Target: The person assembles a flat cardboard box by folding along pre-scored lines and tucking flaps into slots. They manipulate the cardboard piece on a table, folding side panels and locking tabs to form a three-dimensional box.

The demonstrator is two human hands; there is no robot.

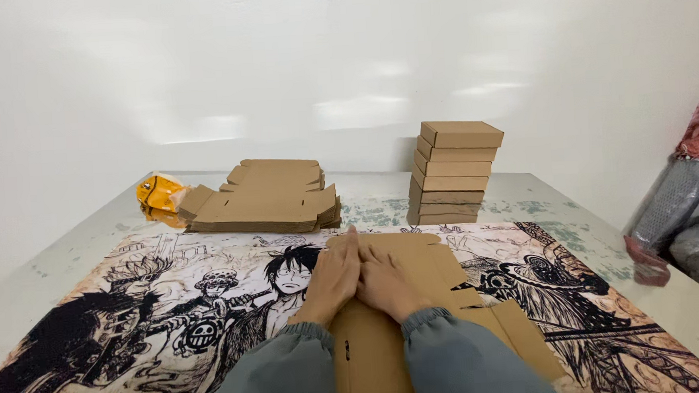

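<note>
A flat unfolded brown cardboard box blank [450, 295] lies on the table in front of me, over a black-and-white cartoon mat [156, 318]. Both hands rest palm down on the blank, side by side and touching. My left hand [334, 277] presses the left part, fingers together and pointing away. My right hand [387, 281] lies next to it, fingers angled toward the left hand. Neither hand grips anything. Grey sleeves cover both forearms.
A pile of flat cardboard blanks [266, 199] lies at the back left, with a yellow object [159, 191] beside it. A stack of several folded brown boxes [452, 173] stands at the back centre. Dark wrapped bundles [685, 219] sit at the right edge. A white wall is behind.
</note>
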